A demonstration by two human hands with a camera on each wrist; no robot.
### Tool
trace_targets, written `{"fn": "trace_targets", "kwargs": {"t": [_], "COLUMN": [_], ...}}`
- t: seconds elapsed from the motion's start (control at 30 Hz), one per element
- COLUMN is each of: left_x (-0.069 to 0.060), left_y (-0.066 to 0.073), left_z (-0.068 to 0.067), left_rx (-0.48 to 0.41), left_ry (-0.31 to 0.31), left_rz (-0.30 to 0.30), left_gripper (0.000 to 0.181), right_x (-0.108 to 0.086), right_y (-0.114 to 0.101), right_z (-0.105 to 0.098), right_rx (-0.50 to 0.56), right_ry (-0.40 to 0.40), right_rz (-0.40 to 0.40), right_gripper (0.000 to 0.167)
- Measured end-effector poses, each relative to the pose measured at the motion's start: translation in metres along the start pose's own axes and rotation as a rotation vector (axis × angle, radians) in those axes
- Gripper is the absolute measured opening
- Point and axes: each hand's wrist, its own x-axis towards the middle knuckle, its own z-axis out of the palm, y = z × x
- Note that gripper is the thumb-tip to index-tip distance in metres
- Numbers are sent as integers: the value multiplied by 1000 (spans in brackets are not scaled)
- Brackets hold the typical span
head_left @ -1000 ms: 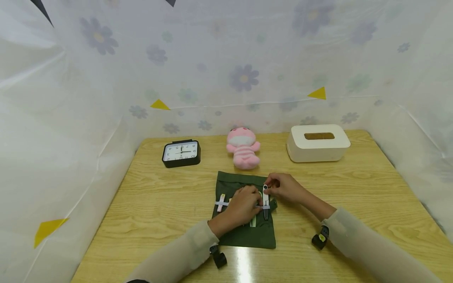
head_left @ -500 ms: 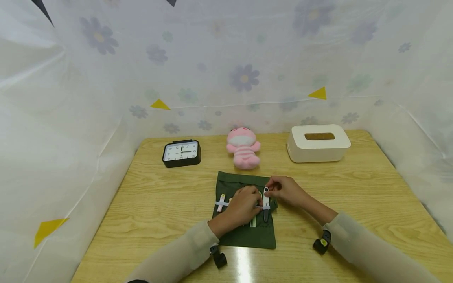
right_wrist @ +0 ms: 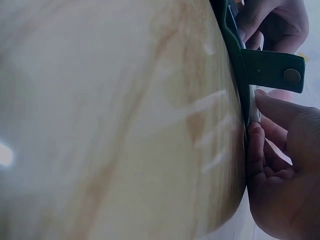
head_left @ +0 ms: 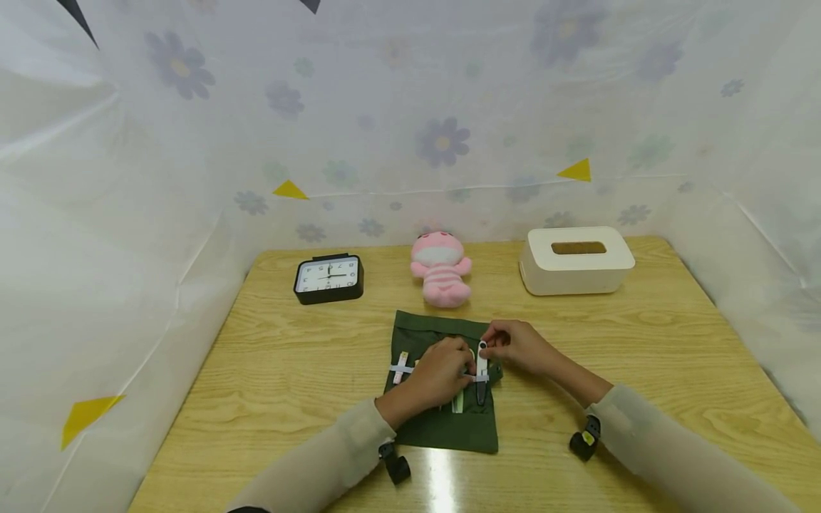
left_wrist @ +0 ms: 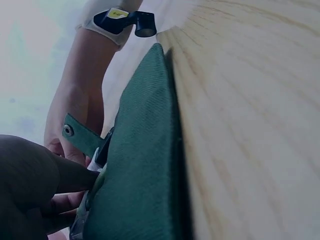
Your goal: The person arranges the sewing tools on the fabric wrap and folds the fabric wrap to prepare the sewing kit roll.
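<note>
A dark green fabric organizer [head_left: 449, 431] lies flat on the table, with a light elastic band across it. My right hand [head_left: 522, 347] pinches the white upper end of a slim tool [head_left: 482, 363], whose dark lower end sits under the band near the organizer's right edge. Curled fingers of my left hand [head_left: 439, 374] hold the band just left of that tool. A pinkish-white item [head_left: 400, 367] is under the band on the left. In the right wrist view a snap tab [right_wrist: 275, 70] sticks out between my hands.
Beyond the organizer lies a pink plush toy [head_left: 442, 274]. A black-framed clock [head_left: 329, 278] stands at the back left and a white tissue box [head_left: 577, 262] at the back right of the wooden table [head_left: 276, 399]. Patterned sheeting surrounds the table.
My right hand and the slim tool have moved slightly toward the near edge, the tool's dark end sliding lower beneath the band. My left hand has stayed nearly still.
</note>
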Motion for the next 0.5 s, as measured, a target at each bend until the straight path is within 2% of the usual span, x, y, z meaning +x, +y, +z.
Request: {"fn": "trace_targets", "kwargs": {"t": [0.2, 0.5], "left_x": [1, 1], "left_y": [-1, 1], "left_z": [1, 1], "left_rx": [-4, 1], "left_ry": [15, 9], "left_rz": [3, -10], "left_gripper": [6, 6], "right_x": [0, -6], "right_y": [-1, -3], "right_z": [0, 3], "right_rx": [-2, -14], "right_ry": [-13, -85], "right_rz": [-8, -59], "right_gripper": [16, 14]}}
